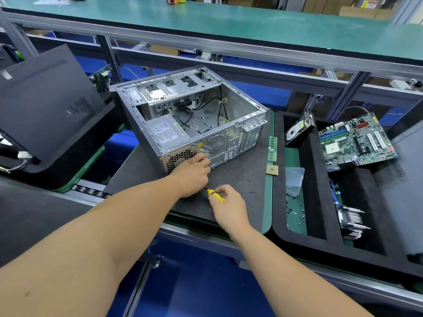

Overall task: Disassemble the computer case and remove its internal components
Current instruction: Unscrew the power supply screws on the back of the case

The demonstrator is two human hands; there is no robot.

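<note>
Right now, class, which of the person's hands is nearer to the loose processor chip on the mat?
Right. The right hand, holding the yellow screwdriver, lies below-left of the chip; the left hand rests against the case, farther left.

One case (192,115), one motherboard (357,140), two hands (192,177)

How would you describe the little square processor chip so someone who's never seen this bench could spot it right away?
Start at the open computer case on the dark grey mat. Go to the mat's right edge, where a green memory stick lies lengthwise. Just below that stick sits the processor chip: small, flat and square, gold-coloured with a darker centre, unlike the long green stick above and the clear plastic box to its right.
</note>
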